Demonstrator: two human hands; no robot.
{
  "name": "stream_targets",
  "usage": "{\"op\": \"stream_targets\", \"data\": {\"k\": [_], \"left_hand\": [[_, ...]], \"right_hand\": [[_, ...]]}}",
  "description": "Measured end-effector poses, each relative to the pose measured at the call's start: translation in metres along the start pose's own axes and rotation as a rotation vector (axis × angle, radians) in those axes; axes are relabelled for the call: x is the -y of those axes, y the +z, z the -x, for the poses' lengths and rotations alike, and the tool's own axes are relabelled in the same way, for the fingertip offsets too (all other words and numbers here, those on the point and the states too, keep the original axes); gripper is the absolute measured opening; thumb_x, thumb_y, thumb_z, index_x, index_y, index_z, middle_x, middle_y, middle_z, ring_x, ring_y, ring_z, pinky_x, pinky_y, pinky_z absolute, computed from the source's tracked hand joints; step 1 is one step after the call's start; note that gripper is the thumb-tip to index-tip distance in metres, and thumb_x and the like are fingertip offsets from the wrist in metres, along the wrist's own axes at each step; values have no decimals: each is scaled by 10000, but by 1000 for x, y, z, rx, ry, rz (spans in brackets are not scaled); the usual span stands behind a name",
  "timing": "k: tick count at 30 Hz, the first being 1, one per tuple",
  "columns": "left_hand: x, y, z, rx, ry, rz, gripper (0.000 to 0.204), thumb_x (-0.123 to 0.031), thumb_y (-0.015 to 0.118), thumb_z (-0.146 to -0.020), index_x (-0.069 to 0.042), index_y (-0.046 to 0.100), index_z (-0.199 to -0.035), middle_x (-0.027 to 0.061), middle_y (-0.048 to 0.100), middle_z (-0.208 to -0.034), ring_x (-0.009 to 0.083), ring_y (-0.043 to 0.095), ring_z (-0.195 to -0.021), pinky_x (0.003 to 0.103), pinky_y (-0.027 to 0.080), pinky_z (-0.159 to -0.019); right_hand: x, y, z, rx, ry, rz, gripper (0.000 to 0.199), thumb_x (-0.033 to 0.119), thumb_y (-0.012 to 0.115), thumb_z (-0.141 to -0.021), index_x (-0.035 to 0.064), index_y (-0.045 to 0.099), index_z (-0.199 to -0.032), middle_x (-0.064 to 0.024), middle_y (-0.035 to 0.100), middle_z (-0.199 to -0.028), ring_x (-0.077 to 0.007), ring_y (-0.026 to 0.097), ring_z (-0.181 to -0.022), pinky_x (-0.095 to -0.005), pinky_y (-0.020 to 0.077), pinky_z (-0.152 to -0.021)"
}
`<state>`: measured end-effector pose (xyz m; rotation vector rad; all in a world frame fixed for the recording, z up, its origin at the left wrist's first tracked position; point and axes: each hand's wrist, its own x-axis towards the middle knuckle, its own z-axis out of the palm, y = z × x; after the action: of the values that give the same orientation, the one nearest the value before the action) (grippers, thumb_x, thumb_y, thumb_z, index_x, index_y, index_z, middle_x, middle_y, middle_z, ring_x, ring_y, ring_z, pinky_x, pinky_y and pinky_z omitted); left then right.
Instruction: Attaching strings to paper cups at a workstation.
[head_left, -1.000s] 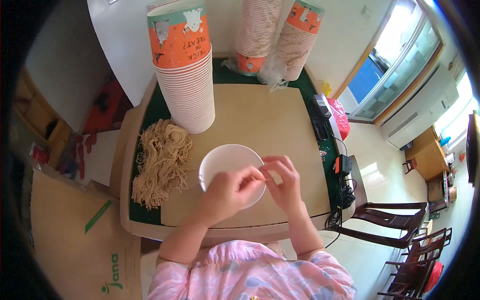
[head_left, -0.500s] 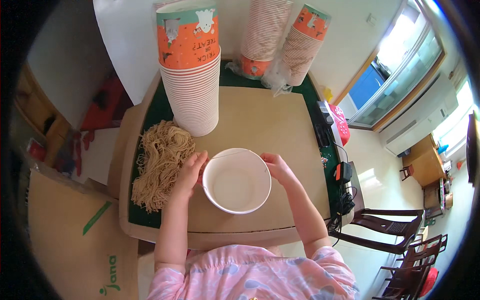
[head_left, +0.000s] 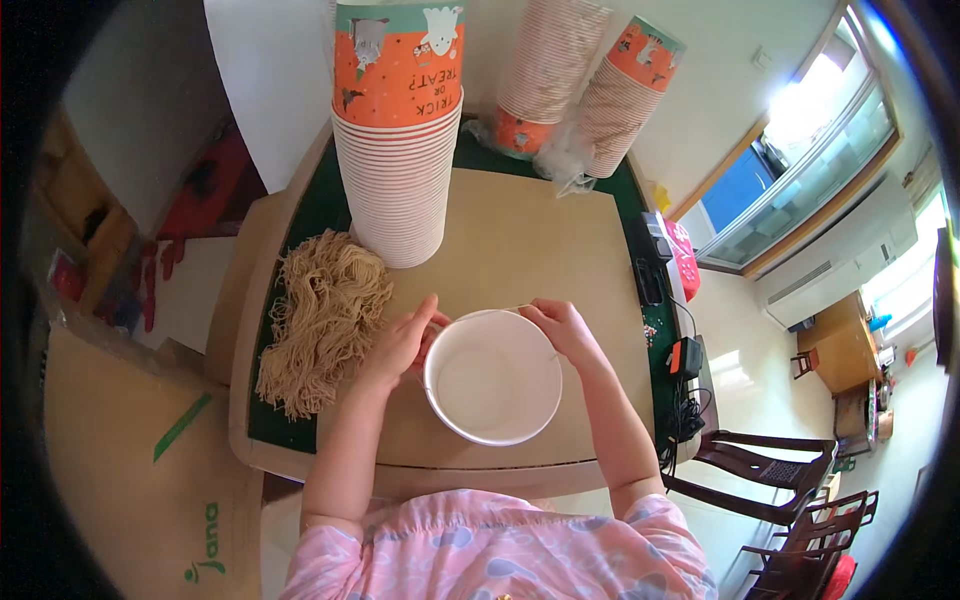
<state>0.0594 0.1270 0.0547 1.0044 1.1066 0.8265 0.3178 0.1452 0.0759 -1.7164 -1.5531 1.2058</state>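
Note:
A white, round paper bucket stands in front of me with its mouth up, its inside bare. At its left side, my left hand has its thumb raised and its other fingers curled against the wall, partly hidden. My right hand is closed in a pinch at the far right of the rim. A thin cord runs along the far rim to those fingertips. To the left of the bucket lies a loose heap of beige cord.
Behind the cord heap rises a tall stack of orange-printed paper buckets. Two more wrapped stacks lean at the back wall. A power strip and cables line the table's right edge. A large cardboard box stands at left, a dark chair at right.
The bucket sits slightly farther right and lower in view, and both hands have shifted with it. My right fingers have come over the far rim beside the cord.

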Motion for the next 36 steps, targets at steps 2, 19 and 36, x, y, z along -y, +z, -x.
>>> {"op": "stream_targets", "data": {"k": [2,19,36], "left_hand": [[0,1,1,49,-26,-36,618,-588,405,-949,-21,648,-979,-14,591,-674,64,549,-603,215,433,-514],[-46,44,35,-69,695,-586,318,-70,688,-798,-80,669,-1116,86,592,-877,186,572,-689,296,457,-606],[-29,4,-3,-360,710,-469,151,-39,634,-849,-48,619,-999,93,589,-1041,236,589,-962,313,491,-792]], "right_hand": [[-9,1,-7,16,-20,15,278,280,596,-910,26,703,-867,4,608,-663,-76,547,-636,-258,443,-580],[-8,-61,-16,243,-211,-276,268,109,598,-905,0,584,-1151,-69,629,-1044,-137,607,-947,-276,493,-852],[-28,-94,-142,-745,-970,833,199,48,678,-710,107,624,-892,-67,548,-980,-291,518,-944,-446,423,-842]]}}
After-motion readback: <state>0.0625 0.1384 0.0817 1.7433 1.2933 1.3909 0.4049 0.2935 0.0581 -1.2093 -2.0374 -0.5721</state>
